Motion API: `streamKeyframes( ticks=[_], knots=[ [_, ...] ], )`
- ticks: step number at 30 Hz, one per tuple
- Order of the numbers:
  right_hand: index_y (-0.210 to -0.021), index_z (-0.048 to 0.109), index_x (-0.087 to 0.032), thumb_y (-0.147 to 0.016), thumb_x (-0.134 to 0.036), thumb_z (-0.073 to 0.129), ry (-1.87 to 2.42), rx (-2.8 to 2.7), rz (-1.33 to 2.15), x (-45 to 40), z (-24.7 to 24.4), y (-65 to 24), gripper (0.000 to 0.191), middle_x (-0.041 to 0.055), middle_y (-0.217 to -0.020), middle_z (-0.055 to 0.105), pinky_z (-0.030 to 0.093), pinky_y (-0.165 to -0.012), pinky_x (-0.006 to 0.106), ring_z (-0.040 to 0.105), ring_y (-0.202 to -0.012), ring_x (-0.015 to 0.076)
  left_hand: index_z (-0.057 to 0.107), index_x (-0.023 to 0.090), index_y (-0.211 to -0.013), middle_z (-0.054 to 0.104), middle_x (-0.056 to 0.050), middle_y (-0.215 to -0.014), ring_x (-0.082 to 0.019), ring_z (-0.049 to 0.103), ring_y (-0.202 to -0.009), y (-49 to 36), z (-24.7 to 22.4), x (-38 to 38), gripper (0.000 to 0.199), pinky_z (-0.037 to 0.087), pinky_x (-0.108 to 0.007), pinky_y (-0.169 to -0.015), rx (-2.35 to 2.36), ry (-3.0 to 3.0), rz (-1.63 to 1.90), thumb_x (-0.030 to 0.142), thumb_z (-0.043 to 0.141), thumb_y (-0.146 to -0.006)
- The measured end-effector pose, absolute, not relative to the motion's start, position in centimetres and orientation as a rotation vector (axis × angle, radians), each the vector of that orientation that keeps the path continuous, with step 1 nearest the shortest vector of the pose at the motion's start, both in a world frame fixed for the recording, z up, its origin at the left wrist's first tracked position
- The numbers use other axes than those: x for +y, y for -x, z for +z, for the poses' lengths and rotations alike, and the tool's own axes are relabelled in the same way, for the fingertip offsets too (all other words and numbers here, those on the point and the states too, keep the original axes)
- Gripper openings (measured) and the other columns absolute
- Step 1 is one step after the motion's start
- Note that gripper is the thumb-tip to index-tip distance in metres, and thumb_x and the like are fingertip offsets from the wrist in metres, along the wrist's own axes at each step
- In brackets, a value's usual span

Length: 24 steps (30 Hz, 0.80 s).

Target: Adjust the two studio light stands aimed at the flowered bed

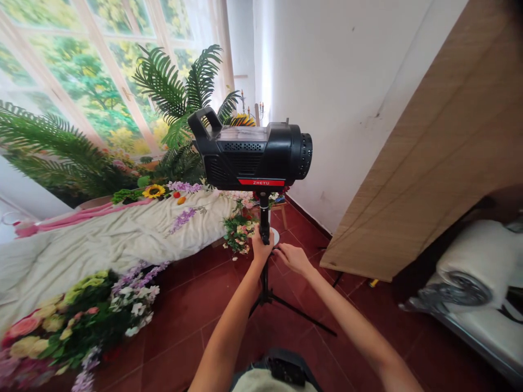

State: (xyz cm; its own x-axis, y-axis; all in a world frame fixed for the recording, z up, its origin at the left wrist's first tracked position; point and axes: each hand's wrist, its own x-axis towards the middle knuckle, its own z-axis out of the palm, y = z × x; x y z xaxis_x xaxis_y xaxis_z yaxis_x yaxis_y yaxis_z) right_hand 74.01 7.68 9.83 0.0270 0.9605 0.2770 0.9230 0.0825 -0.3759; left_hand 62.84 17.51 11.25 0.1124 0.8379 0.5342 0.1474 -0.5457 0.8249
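Observation:
A black studio light (249,155) with a red label strip sits on top of a black light stand (265,280), whose legs spread over the floor. My left hand (261,246) is wrapped round the stand's pole below the light. Just to the right, my right hand (292,257) has its fingers closed on a small dark knob (276,250) at the side of the pole. The fingertips partly cover the knob.
On the left stands a bed-like surface with a cream blanket (196,218), flowers (134,294) and palm fronds (163,81). A wooden panel (392,163) leans at the right, near wrapped white bundles (474,261). A white wall (327,71) rises behind the red tiled floor (183,321).

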Motion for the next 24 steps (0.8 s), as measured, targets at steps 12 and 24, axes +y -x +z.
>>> streamKeyframes(
  ticks=[12,24],
  knots=[
    [-0.052,0.044,-0.020,-0.088,-0.053,0.040,1.230,-0.721,1.413,9.6,7.3,-72.3,0.049,-0.0076,-0.035,0.030,0.021,-0.034,0.019,0.021,-0.031,0.0065,0.048,0.021,-0.093,0.053,0.001,-0.071,-0.013,0.053,-0.062,-62.9,11.0,17.6,0.019,0.043,-0.024,-0.062,0.958,-1.785,1.491,0.033,0.056,-0.080],
    [-0.073,0.055,-0.021,-0.091,-0.057,0.031,1.769,-1.058,0.798,7.9,8.1,-71.9,0.047,0.0014,-0.059,0.058,0.037,-0.055,0.023,0.056,-0.057,0.0160,0.050,0.020,-0.100,0.056,0.000,-0.069,-0.014,0.055,-0.059,-62.6,10.9,17.2,0.026,0.045,-0.024,-0.060,0.959,-1.772,1.437,0.035,0.057,-0.080]
  ],
)
